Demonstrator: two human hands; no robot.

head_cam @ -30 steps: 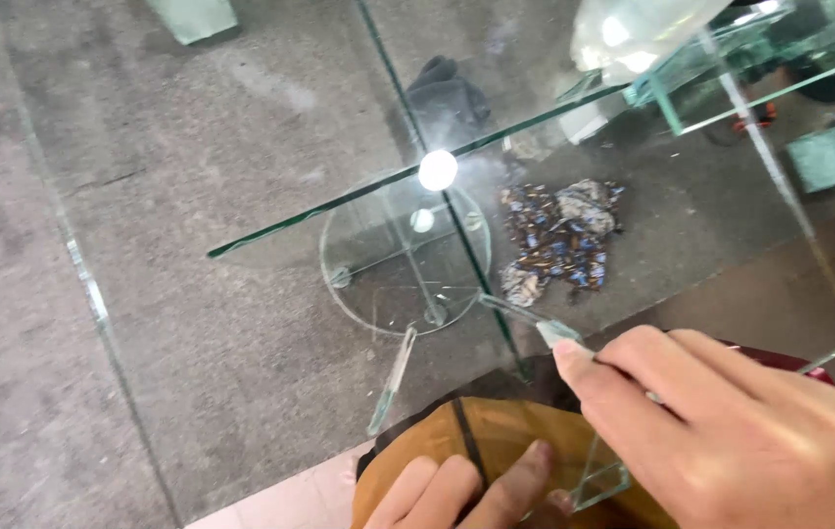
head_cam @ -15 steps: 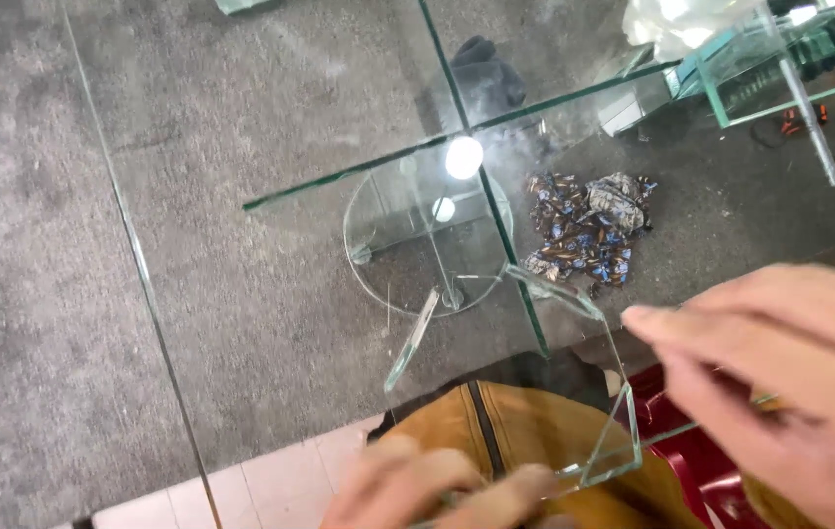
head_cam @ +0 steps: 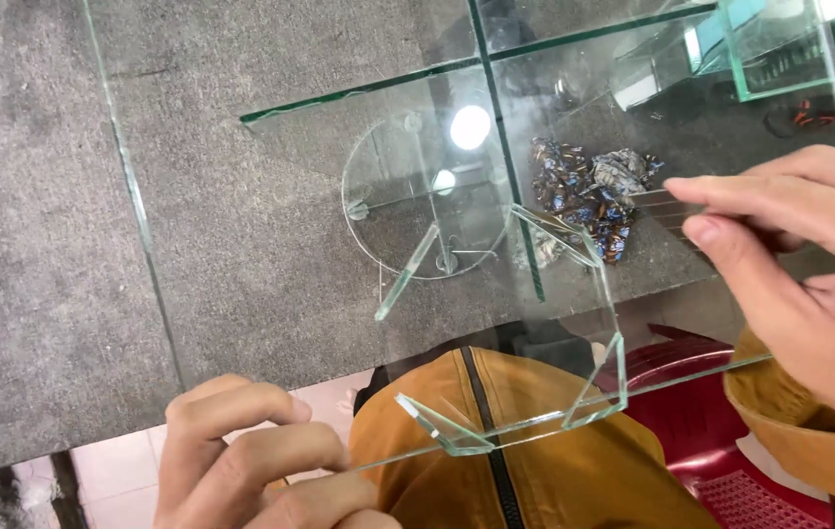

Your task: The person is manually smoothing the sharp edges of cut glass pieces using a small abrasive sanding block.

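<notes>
Clear green-edged glass piece (head_cam: 520, 353), grey speckled floor (head_cam: 35, 196), mustard jacket (head_cam: 525, 470), red stool (head_cam: 701, 411), blue-brown crumpled wrapper (head_cam: 584, 191)
</notes>
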